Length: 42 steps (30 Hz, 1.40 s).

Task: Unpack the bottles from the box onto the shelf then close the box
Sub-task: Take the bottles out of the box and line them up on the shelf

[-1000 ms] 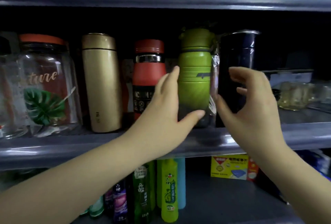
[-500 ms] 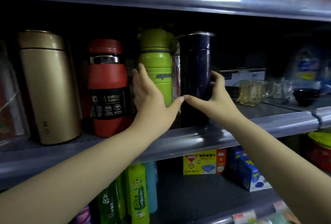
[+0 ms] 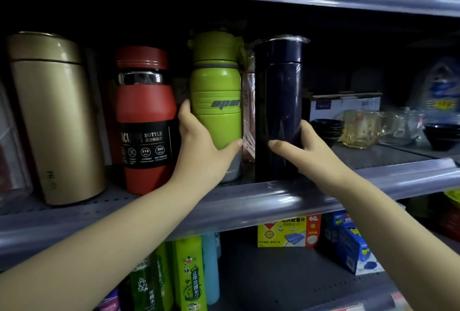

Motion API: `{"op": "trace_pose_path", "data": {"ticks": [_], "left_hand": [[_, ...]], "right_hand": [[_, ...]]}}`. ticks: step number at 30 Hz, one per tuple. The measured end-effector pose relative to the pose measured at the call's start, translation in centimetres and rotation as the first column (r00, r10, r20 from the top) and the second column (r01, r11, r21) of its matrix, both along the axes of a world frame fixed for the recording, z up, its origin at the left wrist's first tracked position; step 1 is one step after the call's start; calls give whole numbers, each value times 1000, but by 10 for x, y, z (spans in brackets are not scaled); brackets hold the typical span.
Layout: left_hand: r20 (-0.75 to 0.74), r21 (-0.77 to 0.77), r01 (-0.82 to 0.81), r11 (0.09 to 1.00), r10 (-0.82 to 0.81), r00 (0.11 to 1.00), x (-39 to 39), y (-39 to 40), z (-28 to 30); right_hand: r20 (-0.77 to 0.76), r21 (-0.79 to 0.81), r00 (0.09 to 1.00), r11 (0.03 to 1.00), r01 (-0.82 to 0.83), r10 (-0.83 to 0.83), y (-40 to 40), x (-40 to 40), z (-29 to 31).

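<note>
Bottles stand on the shelf [image 3: 249, 201]: left hand [image 3: 201, 146] grips the green bottle [image 3: 216, 101] reading "spor"; right hand [image 3: 303, 146] grips the navy bottle [image 3: 278, 101]; the red bottle [image 3: 145, 121] reads "BOTTLE".

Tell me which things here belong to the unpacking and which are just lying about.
Job: green bottle in left hand; navy bottle in right hand; gold flask; red bottle; shelf.
Lying about: glass jug, black bowls, yellow box.
</note>
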State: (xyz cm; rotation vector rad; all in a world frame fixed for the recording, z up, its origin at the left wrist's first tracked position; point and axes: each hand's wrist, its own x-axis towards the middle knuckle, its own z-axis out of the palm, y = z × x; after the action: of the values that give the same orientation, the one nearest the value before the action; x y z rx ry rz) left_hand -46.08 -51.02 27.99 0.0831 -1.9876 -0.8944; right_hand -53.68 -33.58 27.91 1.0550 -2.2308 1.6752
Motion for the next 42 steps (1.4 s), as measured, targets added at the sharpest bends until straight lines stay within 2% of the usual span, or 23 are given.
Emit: {"op": "trace_pose_path", "data": {"ticks": [6, 9, 12, 17, 22, 25, 27, 33, 42], "left_hand": [[0, 23, 71, 997, -71, 998, 1, -2, -1], [22, 53, 111, 992, -112, 993, 2, -1, -1], [45, 114, 149, 982, -155, 987, 1, -1, -1], [26, 214, 200, 956, -210, 977, 0, -3, -1], [44, 232, 171, 958, -186, 982, 0, 0, -1], [55, 225, 164, 961, -180, 982, 0, -1, -1], [60, 216, 165, 962, -182, 981, 0, -2, -2], [59, 225, 182, 957, -200, 978, -2, -3, -3], [63, 226, 177, 958, -196, 979, -1, -1, -2]], "right_hand": [[-116, -91, 969, 973, 210, -220, -12, 4, -5], [-141, -82, 951, 960, 267, -276, -19, 3, -7], [-153, -53, 953, 965, 258, -263, -19, 1, -9], [-112, -7, 985, 991, 134, -134, -9, 3, -6], [-112, -30, 966, 972, 232, -234, -12, 0, -7], [-165, -13, 939, 952, 304, -302, -17, 0, -8], [-172, -1, 940, 954, 299, -295, -16, 0, -7], [-104, 32, 985, 989, 142, -138, -8, -2, -5], [-159, 6, 947, 959, 284, -280, -15, -3, -7]]}}
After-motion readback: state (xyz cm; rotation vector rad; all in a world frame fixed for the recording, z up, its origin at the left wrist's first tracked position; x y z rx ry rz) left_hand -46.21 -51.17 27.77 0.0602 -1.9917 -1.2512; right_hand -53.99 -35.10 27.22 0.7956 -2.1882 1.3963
